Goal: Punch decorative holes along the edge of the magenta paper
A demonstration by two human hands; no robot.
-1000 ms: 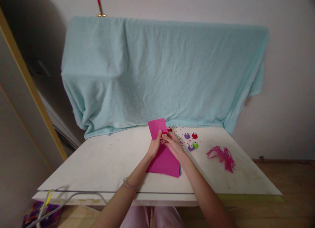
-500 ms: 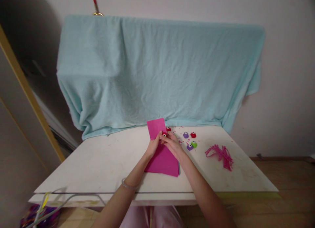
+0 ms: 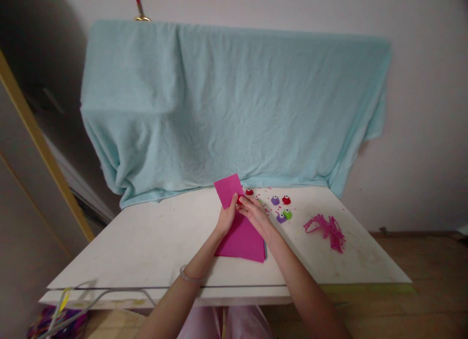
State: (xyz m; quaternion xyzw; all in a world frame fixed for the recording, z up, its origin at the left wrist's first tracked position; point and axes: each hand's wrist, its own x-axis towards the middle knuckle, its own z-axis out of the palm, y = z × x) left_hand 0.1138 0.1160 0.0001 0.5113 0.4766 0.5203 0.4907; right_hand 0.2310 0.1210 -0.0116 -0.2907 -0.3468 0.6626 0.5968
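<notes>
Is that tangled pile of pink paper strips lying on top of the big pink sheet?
No, the tangled pile of pink paper strips lies on the bare white table, well apart to the right of the large magenta paper sheet.

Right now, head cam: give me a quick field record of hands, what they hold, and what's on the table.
left hand: grips the pink sheet at its raised far end
right hand: on the same sheet, fingers at a small red punch pinched on its edge
pink sheet: near part flat on the table, far end lifted
loose punches: red, purple, red, purple, green, right of the hands
pink scraps: tangled pile further right
blue cloth: draped behind the table
</notes>
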